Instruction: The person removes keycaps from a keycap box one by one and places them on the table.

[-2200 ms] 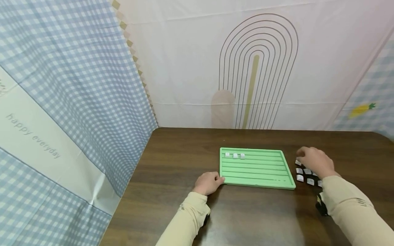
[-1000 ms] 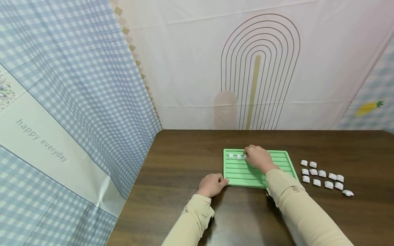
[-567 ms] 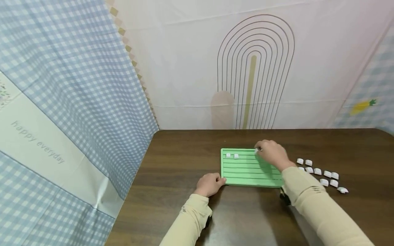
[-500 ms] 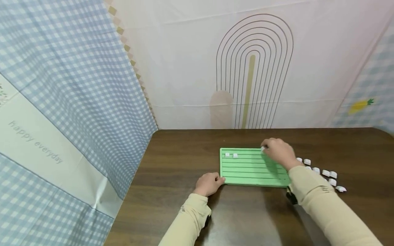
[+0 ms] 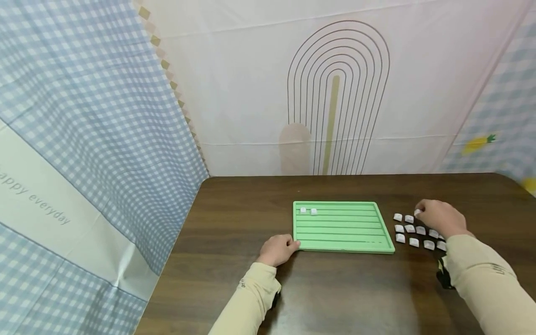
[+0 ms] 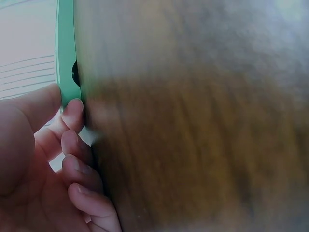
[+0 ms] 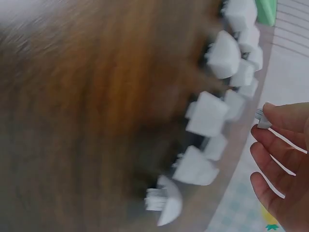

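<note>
A green ridged tray (image 5: 343,224) lies on the wooden table. Two white keycaps, a left one (image 5: 303,211) and a right one (image 5: 314,211), sit in its top row at the left. My left hand (image 5: 275,250) grips the tray's near left corner between thumb and forefinger; the left wrist view shows the green rim (image 6: 67,53) there. To the right of the tray, my right hand (image 5: 444,218) pinches a white keycap (image 7: 263,121) between thumb and forefinger, above the far side of the loose keycaps (image 5: 414,242). The hand and sleeve hide some of those in the head view.
Several white keycaps stand in loose rows on the table right of the tray; one keycap (image 7: 166,200) lies on its side, its stem showing. Behind the brown table (image 5: 251,195) hangs a pale patterned cloth (image 5: 243,93), with a blue checked cloth (image 5: 92,116) at the left.
My right hand has taken the third keycap off the tray's top row and carried it right, over to the loose keycaps. The left hand has stayed at the tray corner.
</note>
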Available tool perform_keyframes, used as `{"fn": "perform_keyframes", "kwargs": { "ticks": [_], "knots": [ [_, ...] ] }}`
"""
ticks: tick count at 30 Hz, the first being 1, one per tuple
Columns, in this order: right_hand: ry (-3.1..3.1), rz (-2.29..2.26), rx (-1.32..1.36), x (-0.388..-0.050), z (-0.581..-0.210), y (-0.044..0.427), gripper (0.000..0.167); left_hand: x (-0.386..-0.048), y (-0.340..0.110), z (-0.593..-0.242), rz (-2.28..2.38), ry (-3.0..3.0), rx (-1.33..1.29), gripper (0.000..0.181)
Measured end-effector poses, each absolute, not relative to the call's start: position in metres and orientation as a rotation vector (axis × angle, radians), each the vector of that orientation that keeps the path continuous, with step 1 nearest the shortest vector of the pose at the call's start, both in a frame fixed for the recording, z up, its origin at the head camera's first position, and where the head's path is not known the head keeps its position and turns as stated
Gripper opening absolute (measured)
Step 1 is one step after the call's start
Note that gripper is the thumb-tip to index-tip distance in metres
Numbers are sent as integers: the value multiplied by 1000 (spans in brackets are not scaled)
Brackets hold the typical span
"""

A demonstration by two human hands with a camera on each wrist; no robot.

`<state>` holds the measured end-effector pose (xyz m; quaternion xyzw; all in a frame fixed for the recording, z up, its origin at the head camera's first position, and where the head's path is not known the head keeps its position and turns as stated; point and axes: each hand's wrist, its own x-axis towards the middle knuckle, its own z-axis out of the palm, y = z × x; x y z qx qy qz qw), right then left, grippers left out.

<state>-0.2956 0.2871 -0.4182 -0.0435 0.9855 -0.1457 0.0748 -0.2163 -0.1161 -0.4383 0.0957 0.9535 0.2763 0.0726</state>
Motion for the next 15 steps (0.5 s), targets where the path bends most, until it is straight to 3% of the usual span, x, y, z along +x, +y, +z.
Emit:
{"fn": "perform_keyframes", "kwargs": {
  "ticks": [15],
  "knots": [
    [2899, -420, -81, -292, -429, 293, 34, -217, -116, -440, 816, 2853, 265, 36]
  ]
}}
